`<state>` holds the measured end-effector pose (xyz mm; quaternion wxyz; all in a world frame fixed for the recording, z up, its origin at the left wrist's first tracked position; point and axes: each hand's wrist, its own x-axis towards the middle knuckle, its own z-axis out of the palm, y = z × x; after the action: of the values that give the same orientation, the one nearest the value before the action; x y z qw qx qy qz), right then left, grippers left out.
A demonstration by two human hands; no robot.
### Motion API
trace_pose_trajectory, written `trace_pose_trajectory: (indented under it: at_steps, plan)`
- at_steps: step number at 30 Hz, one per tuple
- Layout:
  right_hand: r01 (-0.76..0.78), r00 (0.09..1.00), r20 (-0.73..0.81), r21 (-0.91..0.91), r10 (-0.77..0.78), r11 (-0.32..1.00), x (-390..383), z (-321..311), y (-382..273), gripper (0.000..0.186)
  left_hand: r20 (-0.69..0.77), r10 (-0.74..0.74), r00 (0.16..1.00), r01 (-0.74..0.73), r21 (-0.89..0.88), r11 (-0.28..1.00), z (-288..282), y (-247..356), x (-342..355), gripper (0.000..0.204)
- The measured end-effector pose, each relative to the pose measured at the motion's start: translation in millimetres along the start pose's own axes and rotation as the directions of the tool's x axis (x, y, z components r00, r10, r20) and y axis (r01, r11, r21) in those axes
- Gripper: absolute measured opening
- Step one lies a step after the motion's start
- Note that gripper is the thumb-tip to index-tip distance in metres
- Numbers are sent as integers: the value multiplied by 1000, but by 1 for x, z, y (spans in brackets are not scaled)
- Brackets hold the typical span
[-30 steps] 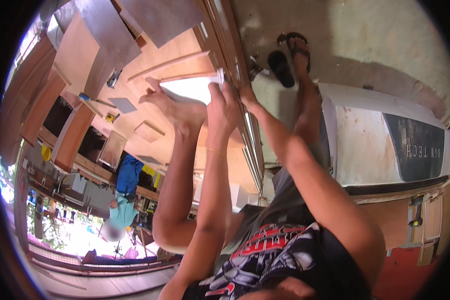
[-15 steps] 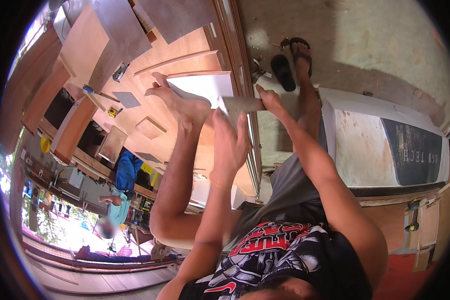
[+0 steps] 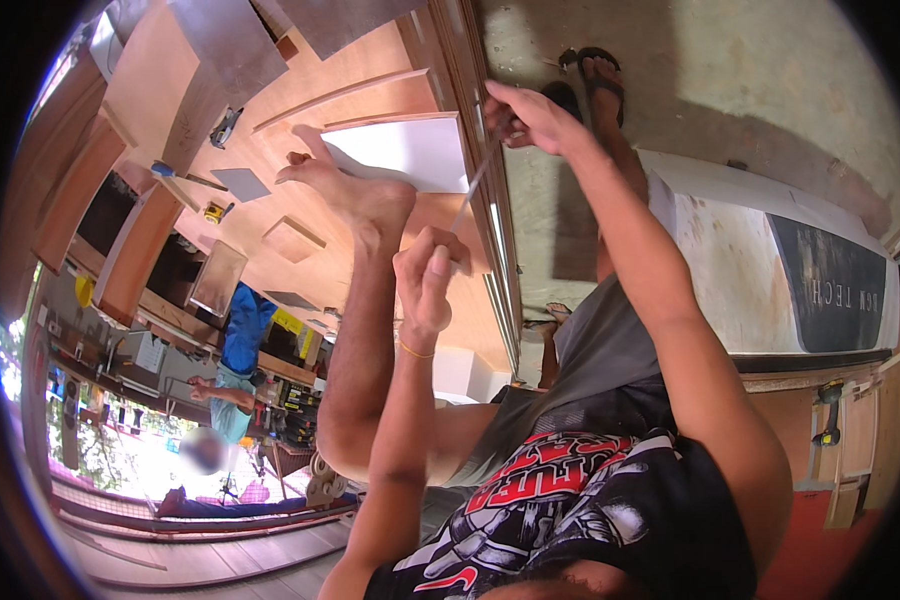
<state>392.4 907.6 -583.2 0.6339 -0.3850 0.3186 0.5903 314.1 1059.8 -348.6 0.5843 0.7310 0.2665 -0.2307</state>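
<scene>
A thin, flat grey strip (image 3: pixel 475 192) stretches between my two hands, seen almost edge-on; I cannot tell its material. My left hand (image 3: pixel 428 272) is closed around its lower end, thumb pressed against the fingers. The other end, higher and to the right, is pinched in my right hand (image 3: pixel 535 118), whose fingers curl down. Behind the strip lies a white sheet (image 3: pixel 410 150) on the wooden board (image 3: pixel 360 95). My bare left foot (image 3: pixel 355 200) rests on that board beside the sheet.
At left are a yellow tape measure (image 3: pixel 214 212), a blue-handled tool (image 3: pixel 165 170) and a hand plane (image 3: pixel 227 127). A white box-shaped object (image 3: pixel 730 270) with a dark panel stands right, a power drill (image 3: pixel 827 412) below it. Another person (image 3: pixel 235 395) is at lower left.
The strip turned from showing its broad face to nearly edge-on. My right hand moved up and slightly left; my left hand moved slightly down and left and closed into a fist.
</scene>
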Motion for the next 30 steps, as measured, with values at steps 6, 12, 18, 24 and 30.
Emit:
trace_pose_trajectory:
  at_steps: [6, 12, 18, 24, 30]
  plan:
    - [492, 787, -398, -57, -471, 869, 34, 65, 3, 65, -183, 181, 966, -196, -66, 978, 19, -20, 9, 62]
    - [514, 778, -427, 13, -460, 858, 34, 87, -22, 67, -351, 278, 894, -306, -26, 952, 26, -40, 12, 63]
    - [626, 618, -541, -99, -570, 774, 104, 63, 13, 66, -238, 329, 914, -285, 201, 937, 43, -69, 37, 63]
    - [506, 694, -478, -209, -539, 837, 119, 59, 23, 62, -334, 341, 879, -323, 111, 940, 47, -92, 32, 55]
    - [622, 642, -405, -222, -651, 751, 127, 51, 50, 48, -265, 435, 860, -391, 204, 897, 46, -110, 15, 41]
